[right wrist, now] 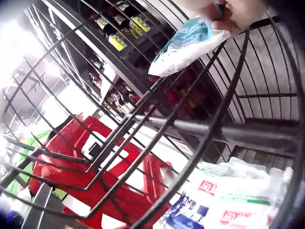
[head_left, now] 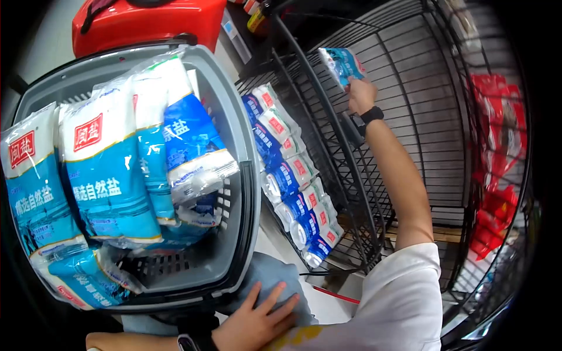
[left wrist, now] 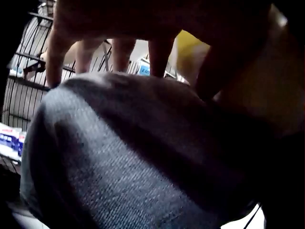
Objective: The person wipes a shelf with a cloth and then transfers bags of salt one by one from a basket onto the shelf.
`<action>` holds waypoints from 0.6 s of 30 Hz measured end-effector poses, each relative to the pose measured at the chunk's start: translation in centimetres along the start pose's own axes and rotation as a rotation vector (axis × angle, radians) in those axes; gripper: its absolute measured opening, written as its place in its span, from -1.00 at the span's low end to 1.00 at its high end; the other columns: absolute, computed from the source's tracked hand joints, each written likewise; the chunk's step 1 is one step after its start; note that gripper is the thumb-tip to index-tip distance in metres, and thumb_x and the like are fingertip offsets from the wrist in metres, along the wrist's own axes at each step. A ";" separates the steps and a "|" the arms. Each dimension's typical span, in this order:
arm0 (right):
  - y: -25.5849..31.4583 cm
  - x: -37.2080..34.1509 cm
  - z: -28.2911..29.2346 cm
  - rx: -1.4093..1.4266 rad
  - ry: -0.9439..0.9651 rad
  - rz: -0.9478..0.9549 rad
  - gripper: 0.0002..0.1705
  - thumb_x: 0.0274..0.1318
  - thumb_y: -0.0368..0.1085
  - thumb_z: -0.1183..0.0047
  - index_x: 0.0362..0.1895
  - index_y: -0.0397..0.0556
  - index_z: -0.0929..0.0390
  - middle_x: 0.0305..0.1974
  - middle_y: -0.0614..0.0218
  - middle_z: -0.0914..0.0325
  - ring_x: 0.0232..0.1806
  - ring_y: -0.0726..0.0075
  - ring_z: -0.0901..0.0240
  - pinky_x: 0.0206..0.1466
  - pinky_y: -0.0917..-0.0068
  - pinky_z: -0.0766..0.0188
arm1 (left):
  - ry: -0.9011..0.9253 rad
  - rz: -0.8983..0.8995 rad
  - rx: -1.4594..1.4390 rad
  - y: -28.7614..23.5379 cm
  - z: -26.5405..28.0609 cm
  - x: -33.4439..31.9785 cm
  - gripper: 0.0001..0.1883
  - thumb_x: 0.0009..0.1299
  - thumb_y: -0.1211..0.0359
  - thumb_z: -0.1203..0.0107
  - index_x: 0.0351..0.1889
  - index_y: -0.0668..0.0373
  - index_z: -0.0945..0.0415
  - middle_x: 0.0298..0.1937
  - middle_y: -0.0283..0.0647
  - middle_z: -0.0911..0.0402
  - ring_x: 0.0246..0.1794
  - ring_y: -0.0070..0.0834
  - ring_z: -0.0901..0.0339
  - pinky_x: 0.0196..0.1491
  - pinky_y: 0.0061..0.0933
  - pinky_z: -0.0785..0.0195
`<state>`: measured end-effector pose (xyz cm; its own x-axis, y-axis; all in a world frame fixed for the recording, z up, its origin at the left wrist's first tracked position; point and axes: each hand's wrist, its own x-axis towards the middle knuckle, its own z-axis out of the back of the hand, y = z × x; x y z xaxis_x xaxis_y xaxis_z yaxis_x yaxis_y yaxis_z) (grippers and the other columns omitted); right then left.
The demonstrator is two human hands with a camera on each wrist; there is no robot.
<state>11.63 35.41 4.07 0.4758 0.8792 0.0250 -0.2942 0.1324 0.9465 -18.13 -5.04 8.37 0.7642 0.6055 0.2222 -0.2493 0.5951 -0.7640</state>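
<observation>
My right hand (head_left: pixel 362 95) pinches one end of a teal and white salt bag (head_left: pixel 342 65) over a black wire rack (head_left: pixel 404 76). In the right wrist view, that hand (right wrist: pixel 233 14) grips the bag (right wrist: pixel 190 43) behind the wires. My left hand (head_left: pixel 254 322) rests with spread fingers on a knee in grey-blue denim (head_left: pixel 275 275); the left wrist view shows its fingers over the denim (left wrist: pixel 124 157). A grey basket (head_left: pixel 249 193) at the left holds several teal and white salt bags (head_left: pixel 99 169) and a blue and white one (head_left: pixel 190 131).
A row of blue and white salt bags (head_left: pixel 295 175) lies in a wire compartment beside the basket. Red packets (head_left: pixel 497 134) hang at the far right. A red basket (head_left: pixel 146 26) stands behind the grey one. The rack's wire divider (head_left: pixel 328 111) runs between the bag row and my right forearm.
</observation>
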 end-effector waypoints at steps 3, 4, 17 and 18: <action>-0.6 0.4 -0.7 -0.033 -0.053 -0.018 -0.87 -0.10 -0.53 -0.02 -0.36 -0.29 -0.42 -0.46 0.30 -0.42 -0.58 0.43 -0.30 -0.54 0.52 -0.21 | 0.202 -0.021 0.029 1.0 -1.0 0.9 -0.48 0.24 0.25 0.13 0.22 -0.27 -0.20 0.34 -0.26 -0.01 0.32 -0.11 0.03 0.13 0.18 0.00; -0.9 0.6 -0.6 -0.046 -0.075 0.000 -0.88 -0.10 -0.52 -0.02 -0.38 -0.26 -0.43 -0.47 0.31 -0.42 -0.57 0.43 -0.30 -0.54 0.52 -0.20 | 0.179 -0.006 -0.011 0.5 -1.3 1.2 -0.51 0.25 0.27 0.17 0.20 -0.22 -0.21 0.31 -0.24 -0.09 0.30 -0.14 0.00 0.14 0.18 0.01; 7.1 -8.1 2.7 -0.171 0.229 0.053 -0.55 0.00 -0.27 -0.04 -0.07 -0.28 -0.25 -0.09 0.18 -0.36 -0.08 0.37 -0.22 0.05 0.43 -0.13 | 0.435 0.232 -0.025 -9.9 -7.9 3.8 -0.21 -0.27 0.00 -0.31 0.05 -0.24 -0.33 -0.04 -0.31 -0.42 0.01 -0.30 -0.32 -0.01 -0.20 -0.10; 6.8 -7.5 3.9 -0.144 0.268 0.109 -0.44 -0.01 -0.28 -0.05 0.05 -0.29 -0.21 0.04 0.12 -0.29 0.05 0.33 -0.18 0.13 0.43 -0.08 | 0.464 0.269 -0.099 -10.6 -8.1 3.7 -0.32 -0.17 0.03 -0.27 0.02 -0.27 -0.36 -0.04 -0.29 -0.42 0.01 -0.29 -0.33 -0.01 -0.19 -0.10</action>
<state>9.25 27.90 11.59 0.2058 0.9784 0.0196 -0.4550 0.0779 0.8871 -7.89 -13.40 12.42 0.8689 0.4198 -0.2624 -0.4324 0.3852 -0.8153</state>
